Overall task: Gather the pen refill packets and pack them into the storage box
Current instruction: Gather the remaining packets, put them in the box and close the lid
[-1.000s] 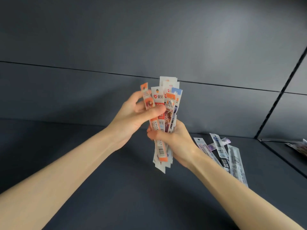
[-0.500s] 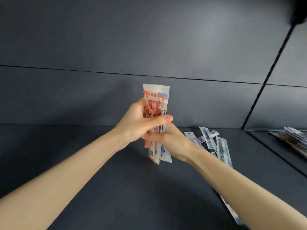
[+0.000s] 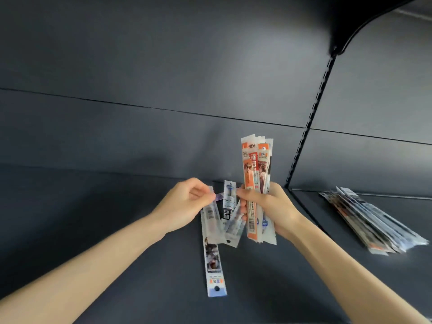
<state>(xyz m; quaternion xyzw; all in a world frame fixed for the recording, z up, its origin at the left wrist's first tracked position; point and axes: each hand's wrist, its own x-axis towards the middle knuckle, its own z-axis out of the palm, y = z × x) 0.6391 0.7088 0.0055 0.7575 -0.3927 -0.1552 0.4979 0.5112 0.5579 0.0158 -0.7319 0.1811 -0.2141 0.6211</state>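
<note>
Over the dark shelf [image 3: 105,230], the right hand [image 3: 273,206] gripped an upright bundle [image 3: 256,164] of orange-and-white refill packets. The left hand [image 3: 184,202], fingers curled, pinched the top end of one of the loose packets [image 3: 214,253] lying flat just beside it.

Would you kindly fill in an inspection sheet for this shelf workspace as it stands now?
Surface: dark matt shelf.
Job's things: bundle of packets held upright; loose packets lying on the shelf between the hands; purple packet among them; stack of packets in the bay to the right; storage box not seen.
Clutter: nothing seen.
Grippers: left hand pinches the purple packet's end; right hand grips the bundle of packets.
Cables: nothing seen.
Surroundings: dark back panel; slotted upright between the bays.
</note>
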